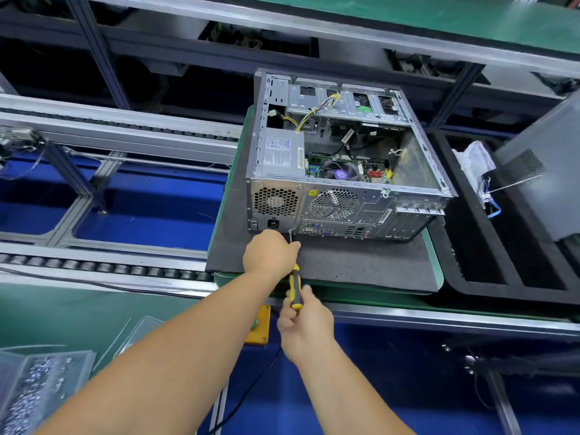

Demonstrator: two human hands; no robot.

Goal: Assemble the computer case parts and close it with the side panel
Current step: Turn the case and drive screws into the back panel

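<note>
Computer case (345,158) — metal tower lying on its side on a dark foam mat (361,262), open side up, rear panel toward the person. Visible inside: power supply (282,153) at the near left corner, motherboard with round cooler fan (340,172), yellow and black cable bundles. The mat sits on a green surface (436,271).

Screwdriver (295,287) — yellow-and-black handle, thin metal shaft reaching up to the lower edge of the rear panel, just right of the power socket.

Right hand (306,328) — fingers curled round the handle's butt end. Left hand (271,254) — fingers clenched about the shaft near the tip, just beside the case.

Side panel (546,183) — grey sheet with a perforated patch, standing tilted in a black foam tray (483,277) to the right, well apart from the case.

Clear bin of small screws (34,387) — lower left.
</note>
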